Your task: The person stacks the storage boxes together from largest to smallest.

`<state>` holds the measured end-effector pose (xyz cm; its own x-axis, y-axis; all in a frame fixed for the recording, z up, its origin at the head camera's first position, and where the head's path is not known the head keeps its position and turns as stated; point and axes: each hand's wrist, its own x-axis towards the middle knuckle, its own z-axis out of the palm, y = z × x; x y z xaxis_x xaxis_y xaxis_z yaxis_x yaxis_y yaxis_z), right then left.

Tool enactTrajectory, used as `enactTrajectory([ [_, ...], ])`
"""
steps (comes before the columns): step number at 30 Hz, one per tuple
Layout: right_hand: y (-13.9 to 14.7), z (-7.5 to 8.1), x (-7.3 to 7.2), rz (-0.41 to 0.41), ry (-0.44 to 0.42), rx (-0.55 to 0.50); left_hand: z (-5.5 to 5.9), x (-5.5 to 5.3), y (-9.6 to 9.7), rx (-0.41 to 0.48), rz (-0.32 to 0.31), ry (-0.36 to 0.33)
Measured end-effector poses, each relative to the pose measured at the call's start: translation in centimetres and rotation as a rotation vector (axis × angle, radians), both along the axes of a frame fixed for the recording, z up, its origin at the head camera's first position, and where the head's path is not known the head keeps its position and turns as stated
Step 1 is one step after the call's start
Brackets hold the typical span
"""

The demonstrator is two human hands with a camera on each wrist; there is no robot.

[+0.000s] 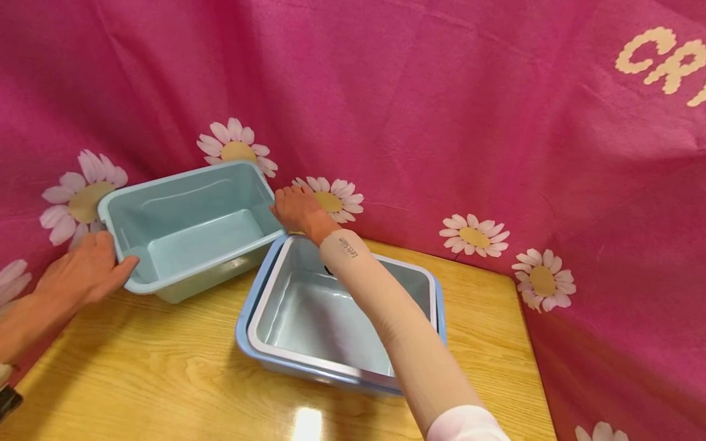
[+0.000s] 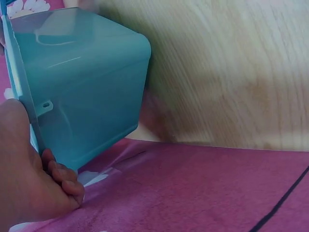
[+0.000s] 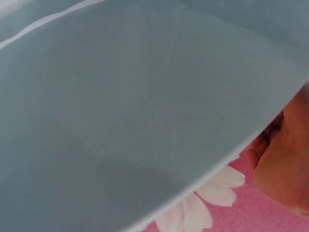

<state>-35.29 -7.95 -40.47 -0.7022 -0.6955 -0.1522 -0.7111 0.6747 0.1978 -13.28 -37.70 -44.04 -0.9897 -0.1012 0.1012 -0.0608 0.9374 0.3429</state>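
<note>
A light teal plastic bin [image 1: 206,236] is at the back left of the wooden table, its open top facing me. My left hand [image 1: 85,266] grips its left end, with the thumb over the rim; in the left wrist view the fingers [image 2: 65,181] curl beneath that rim. At the opposite end my right hand [image 1: 300,211] holds the rim, and in the right wrist view its fingers [image 3: 258,150] bend in under the edge. Part of the right hand's grip is hidden behind the bin wall [image 3: 135,111].
A grey bin with a white rim [image 1: 309,306] sits nested inside a blue bin [image 1: 245,324] on the table [image 1: 182,373], beneath my right forearm. Pink cloth with daisies [image 1: 419,122] hangs behind and to the right of the table.
</note>
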Motion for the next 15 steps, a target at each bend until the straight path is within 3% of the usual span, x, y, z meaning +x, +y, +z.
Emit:
enactTrajectory([
  [9,0.7,0.5,-0.3,0.023,0.062,-0.013,0.7,-1.1,0.0,-0.099,-0.042,0.094],
  [15,1.5,1.3,-0.4,0.050,0.102,-0.020,1.9,-1.8,-0.2,-0.134,-0.072,0.092],
])
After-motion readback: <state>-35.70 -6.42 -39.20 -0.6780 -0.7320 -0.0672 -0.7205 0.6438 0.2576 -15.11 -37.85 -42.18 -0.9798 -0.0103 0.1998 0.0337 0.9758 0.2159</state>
